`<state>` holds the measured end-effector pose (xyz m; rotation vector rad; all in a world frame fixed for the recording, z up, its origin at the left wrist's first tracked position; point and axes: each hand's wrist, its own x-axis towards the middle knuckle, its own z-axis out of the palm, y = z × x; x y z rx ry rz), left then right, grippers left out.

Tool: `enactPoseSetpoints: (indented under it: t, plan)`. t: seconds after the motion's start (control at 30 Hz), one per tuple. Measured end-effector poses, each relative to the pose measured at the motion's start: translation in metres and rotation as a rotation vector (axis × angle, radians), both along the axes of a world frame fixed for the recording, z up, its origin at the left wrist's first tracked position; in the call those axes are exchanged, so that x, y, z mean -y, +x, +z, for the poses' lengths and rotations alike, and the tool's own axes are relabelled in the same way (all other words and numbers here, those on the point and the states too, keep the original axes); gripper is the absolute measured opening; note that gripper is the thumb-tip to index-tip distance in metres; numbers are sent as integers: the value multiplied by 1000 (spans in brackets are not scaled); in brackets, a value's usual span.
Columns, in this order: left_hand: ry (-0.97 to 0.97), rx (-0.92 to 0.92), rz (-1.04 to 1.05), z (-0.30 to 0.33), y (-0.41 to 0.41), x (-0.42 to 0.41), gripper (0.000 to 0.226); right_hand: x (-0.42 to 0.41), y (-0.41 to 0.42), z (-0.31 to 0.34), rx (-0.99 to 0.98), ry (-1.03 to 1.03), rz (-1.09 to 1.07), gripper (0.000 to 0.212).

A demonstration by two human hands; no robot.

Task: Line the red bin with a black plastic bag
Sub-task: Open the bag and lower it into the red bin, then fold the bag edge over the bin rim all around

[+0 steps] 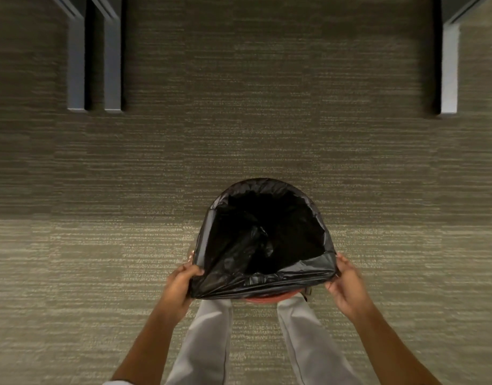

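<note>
A black plastic bag [264, 240] hangs open inside the round red bin [267, 299], which stands on the carpet straight below me. The bag's mouth is folded over the far and side parts of the rim; only a red sliver of the bin shows at the near edge. My left hand [180, 284] grips the bag's near-left corner. My right hand [346, 284] grips the near-right corner. Between them the bag's near edge is stretched in a straight band above the near rim.
Grey-green carpet [100, 245] covers the floor all round. Two dark furniture legs [94, 65] stand at the far left and another leg [449, 70] at the far right. My own light trouser legs [208, 343] are just behind the bin.
</note>
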<state>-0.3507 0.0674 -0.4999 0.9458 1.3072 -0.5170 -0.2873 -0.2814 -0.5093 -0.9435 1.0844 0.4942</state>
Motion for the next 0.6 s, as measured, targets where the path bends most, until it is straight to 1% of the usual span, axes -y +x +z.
enactPoseSetpoints:
  t: [0.07,0.13,0.17,0.23,0.27,0.33,0.4,0.47,0.6]
  plan:
    - [0,-16,-26,-1,0,1,13,-3,-2,4,12,58,48,26]
    - [-12,-3,-11,-1,-1,1,20,-4,-4,5,15,22,109,14]
    - [-22,10,6,-1,-2,2,20,-5,-5,5,15,-17,148,17]
    - [-51,37,53,0,-3,2,18,-6,-8,3,2,-87,219,31]
    - [-73,45,84,-1,-4,2,18,-7,-9,2,-9,-118,241,35]
    - [-124,41,125,-2,-7,1,20,-7,-12,0,-59,-177,296,39]
    - [-168,25,134,-4,-11,2,21,-5,-15,-4,-113,-223,413,41]
    - [-182,-8,127,-4,-15,5,24,-2,-19,-8,-150,-229,512,45]
    - [-178,-27,119,-8,-20,9,37,3,-22,-12,-144,-202,585,52]
